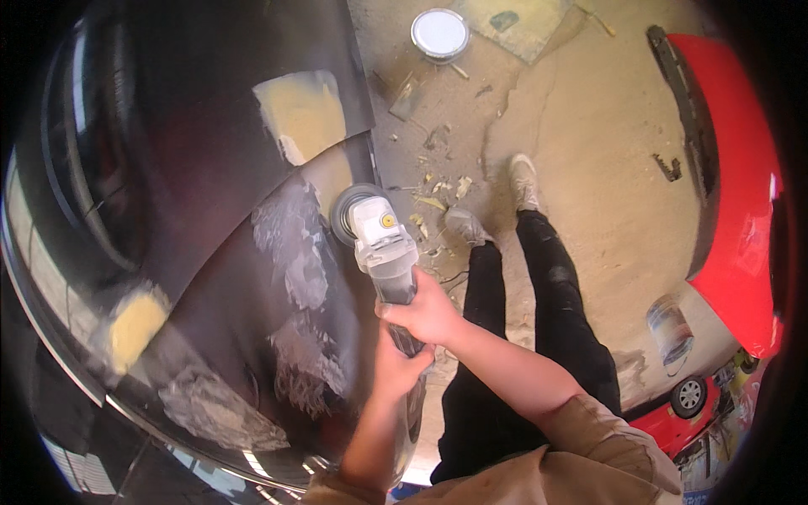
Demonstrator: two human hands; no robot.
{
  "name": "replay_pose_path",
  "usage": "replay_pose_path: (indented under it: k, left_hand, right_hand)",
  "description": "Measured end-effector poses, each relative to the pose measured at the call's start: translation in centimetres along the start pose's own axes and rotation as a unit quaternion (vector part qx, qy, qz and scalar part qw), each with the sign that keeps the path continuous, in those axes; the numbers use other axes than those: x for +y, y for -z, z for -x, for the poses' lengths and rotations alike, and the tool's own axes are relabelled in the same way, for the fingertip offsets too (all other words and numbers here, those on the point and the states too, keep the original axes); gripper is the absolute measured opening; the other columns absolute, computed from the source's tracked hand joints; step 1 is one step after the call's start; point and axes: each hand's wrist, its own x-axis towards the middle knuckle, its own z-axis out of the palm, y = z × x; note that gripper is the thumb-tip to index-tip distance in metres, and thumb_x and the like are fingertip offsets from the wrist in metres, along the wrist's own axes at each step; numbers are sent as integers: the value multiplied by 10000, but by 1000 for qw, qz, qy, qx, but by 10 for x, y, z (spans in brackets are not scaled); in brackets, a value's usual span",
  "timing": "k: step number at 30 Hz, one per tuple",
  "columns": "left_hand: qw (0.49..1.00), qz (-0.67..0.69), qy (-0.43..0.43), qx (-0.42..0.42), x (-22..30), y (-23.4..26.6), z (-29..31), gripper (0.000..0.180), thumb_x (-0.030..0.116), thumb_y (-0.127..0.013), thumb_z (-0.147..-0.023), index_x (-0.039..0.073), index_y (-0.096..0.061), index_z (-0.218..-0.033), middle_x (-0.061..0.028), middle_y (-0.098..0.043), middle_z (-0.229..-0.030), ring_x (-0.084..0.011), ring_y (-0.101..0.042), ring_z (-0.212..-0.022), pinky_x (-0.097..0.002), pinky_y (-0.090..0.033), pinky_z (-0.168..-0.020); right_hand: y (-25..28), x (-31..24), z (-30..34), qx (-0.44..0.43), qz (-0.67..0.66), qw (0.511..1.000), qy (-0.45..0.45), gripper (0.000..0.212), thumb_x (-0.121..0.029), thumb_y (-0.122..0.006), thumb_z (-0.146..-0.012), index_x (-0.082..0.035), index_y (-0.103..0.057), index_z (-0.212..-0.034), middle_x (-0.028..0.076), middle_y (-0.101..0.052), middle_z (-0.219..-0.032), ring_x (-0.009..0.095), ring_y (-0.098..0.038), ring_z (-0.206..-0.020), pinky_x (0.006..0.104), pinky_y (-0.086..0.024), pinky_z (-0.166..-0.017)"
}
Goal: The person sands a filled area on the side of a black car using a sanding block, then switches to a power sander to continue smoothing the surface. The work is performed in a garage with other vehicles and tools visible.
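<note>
An angle grinder (389,252) with a white head and dark handle is held in both my hands. My right hand (423,313) wraps round its body behind the head. Closer to me, my left hand (399,364) grips the rear of the handle. The round disc (343,215) lies at the edge of a black car panel (227,286), over a yellowish filler patch; the head partly hides it, so I cannot tell if it touches. Grey sanded areas (290,244) run along the panel. A larger yellow filler patch (303,114) sits beyond the panel seam, another (137,328) at left.
Flakes and scraps (438,189) litter the concrete floor (589,135) beside the car. A round can with a white top (440,34) stands at the far side. To the right are a red car bumper (736,160), a stained tin (671,328) and a red car (673,421).
</note>
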Motion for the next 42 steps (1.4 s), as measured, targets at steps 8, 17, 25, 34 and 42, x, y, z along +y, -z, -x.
replay_pose_path:
  k: [8,17,25,34,42]
  left_hand:
    - [996,-55,58,40,-5,-2,-34,829,95,-821,-754,-12,-377,-1446,-162,-579,-1292,-220,-591,-1185,-360,-483,-1010]
    - [995,-49,70,50,13,-8,-27,824,67,-813,-740,3,-362,-1427,-168,-544,-1323,-213,-559,-1225,-389,-473,-1026]
    - [989,-103,42,92,5,-6,-23,805,106,-832,-737,-8,-406,-1411,-169,-593,-1275,-224,-597,-1170,-376,-490,-1001]
    - [995,-78,24,61,8,1,-33,816,52,-793,-740,1,-389,-1447,-159,-582,-1280,-192,-587,-1182,-360,-498,-987]
    - [992,-105,38,58,-2,10,-36,864,100,-843,-715,-8,-392,-1444,-165,-604,-1265,-216,-608,-1156,-372,-515,-961]
  right_hand:
    - [10,-17,-35,48,-15,997,-58,616,-230,-806,-741,48,-592,-1247,161,-718,-1094,241,-686,-1037,374,-517,-961]
    - [10,-28,-26,22,-15,998,-59,726,-185,-817,-739,35,-526,-1367,161,-714,-1173,237,-681,-1113,362,-508,-996]
    - [7,-32,-26,2,8,998,-60,745,-188,-828,-712,42,-529,-1355,181,-710,-1157,264,-691,-1096,363,-514,-982]
    - [5,-17,-35,25,-2,998,-55,670,-214,-821,-719,35,-569,-1288,181,-716,-1137,273,-695,-1079,377,-521,-960]
    - [1,-15,-34,37,0,999,-17,654,-208,-816,-725,32,-571,-1281,180,-713,-1123,259,-689,-1058,378,-520,-958]
